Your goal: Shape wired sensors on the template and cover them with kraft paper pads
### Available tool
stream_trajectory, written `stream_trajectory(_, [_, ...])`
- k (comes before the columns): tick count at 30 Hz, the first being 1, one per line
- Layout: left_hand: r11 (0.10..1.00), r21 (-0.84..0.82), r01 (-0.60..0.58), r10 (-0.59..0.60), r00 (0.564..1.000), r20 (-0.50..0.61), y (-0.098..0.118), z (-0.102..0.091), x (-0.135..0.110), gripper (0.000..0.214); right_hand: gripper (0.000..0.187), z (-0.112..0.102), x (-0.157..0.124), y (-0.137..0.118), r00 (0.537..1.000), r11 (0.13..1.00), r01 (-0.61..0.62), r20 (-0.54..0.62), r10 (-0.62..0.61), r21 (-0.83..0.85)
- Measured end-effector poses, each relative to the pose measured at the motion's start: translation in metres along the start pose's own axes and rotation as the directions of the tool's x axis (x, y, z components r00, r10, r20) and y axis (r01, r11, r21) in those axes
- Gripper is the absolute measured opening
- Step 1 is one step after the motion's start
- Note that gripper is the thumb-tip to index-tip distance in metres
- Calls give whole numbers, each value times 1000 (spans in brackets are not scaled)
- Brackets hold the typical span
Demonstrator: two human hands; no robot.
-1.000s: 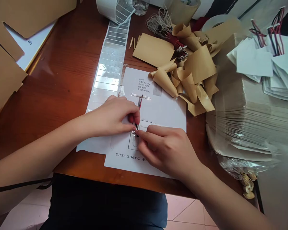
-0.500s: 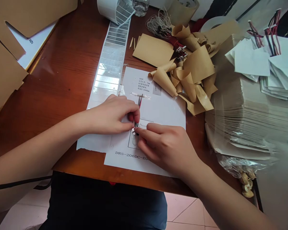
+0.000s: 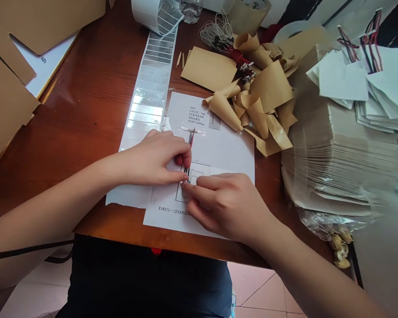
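A white printed sheet [image 3: 232, 154] with a line drawing lies near the table's front edge. Thin red and black wires [image 3: 191, 139] run down it from a small strip of clear tape [image 3: 200, 132]. My left hand [image 3: 161, 157] rests over the sheet's left side, its fingers curled and thumb stretched toward the wires, closed around them. Just below that thumb, my right hand [image 3: 227, 198] is closed in a pinch at the lower wire end. Whatever tiny piece sits between the right fingertips is hidden.
Label backing strip [image 3: 149, 97] runs under the left hand. Curled brown paper pieces [image 3: 262, 110], a brown paper stack [image 3: 210, 66] and wire bundles [image 3: 219, 35] lie behind. A tall pile of wrapped sheets [image 3: 341, 163] stands right; cardboard [image 3: 9, 101] stands left.
My right fingertips have slid slightly down and left, away from the left thumb, and the right hand covers more of the printed lettering. My left hand has barely moved. The view has shifted slightly.
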State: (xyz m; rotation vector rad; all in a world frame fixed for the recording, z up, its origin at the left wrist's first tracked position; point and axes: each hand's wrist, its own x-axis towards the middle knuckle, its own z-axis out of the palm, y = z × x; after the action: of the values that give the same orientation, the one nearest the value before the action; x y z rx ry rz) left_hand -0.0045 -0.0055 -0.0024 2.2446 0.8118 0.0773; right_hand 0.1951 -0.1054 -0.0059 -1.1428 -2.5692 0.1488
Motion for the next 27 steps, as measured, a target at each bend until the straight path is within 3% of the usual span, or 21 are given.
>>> stream_trajectory(10, [998, 57, 3, -2, 1000, -12, 5, 5, -1, 20, 32, -8, 1, -1, 980, 999, 33, -198, -35, -14])
stream_trajectory(23, [999, -35, 27, -26, 999, 31, 3, 0, -3, 12, 26, -7, 0, 12, 984, 995, -101, -148, 101, 12])
stream_trajectory(27, [998, -28, 49, -48, 999, 25, 5, 0, -3, 11, 29, -6, 0, 12, 994, 994, -89, -60, 92, 57])
